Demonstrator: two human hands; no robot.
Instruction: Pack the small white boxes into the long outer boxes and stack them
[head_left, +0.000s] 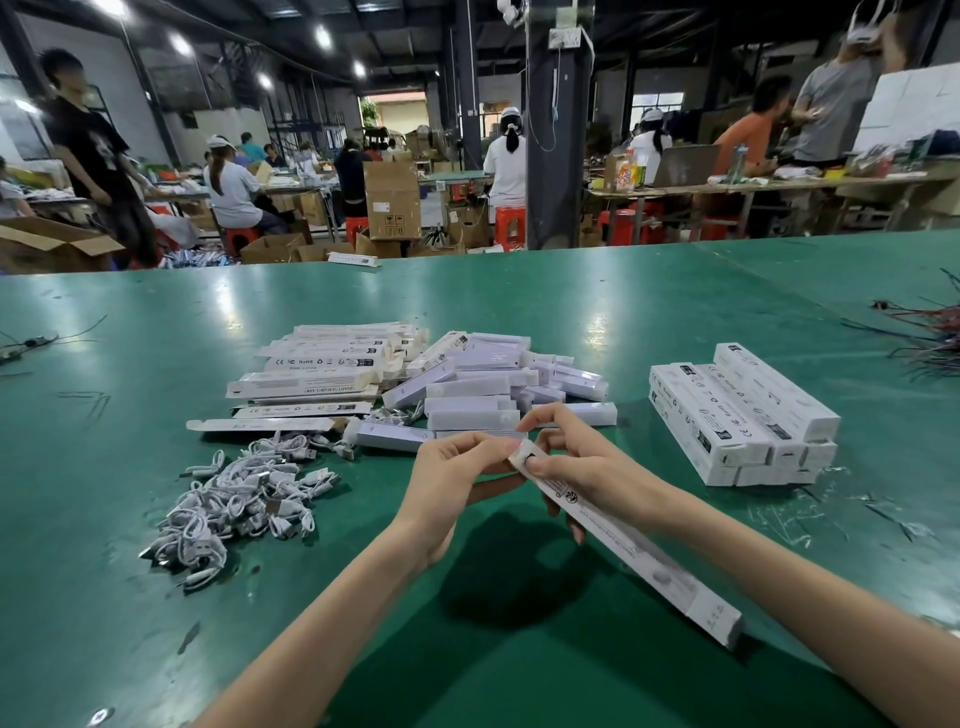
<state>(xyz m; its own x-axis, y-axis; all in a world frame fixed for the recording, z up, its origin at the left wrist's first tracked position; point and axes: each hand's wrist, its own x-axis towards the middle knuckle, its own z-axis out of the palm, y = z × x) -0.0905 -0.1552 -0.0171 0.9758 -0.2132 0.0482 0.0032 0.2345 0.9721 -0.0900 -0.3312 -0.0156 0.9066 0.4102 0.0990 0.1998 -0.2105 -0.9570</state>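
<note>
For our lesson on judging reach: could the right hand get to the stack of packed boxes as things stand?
Probably yes: only green table lies between the right hand and the stack of packed boxes. That hand is full, though, gripping the long box with the left hand.

The left arm (322, 613) and the right arm (779, 561) are bare from the elbow down. The left hand (457, 480) and the right hand (592, 470) are bare too. The arms are slim and smooth. The fingers (545, 415) are long and thin, with short, plain nails.
</note>
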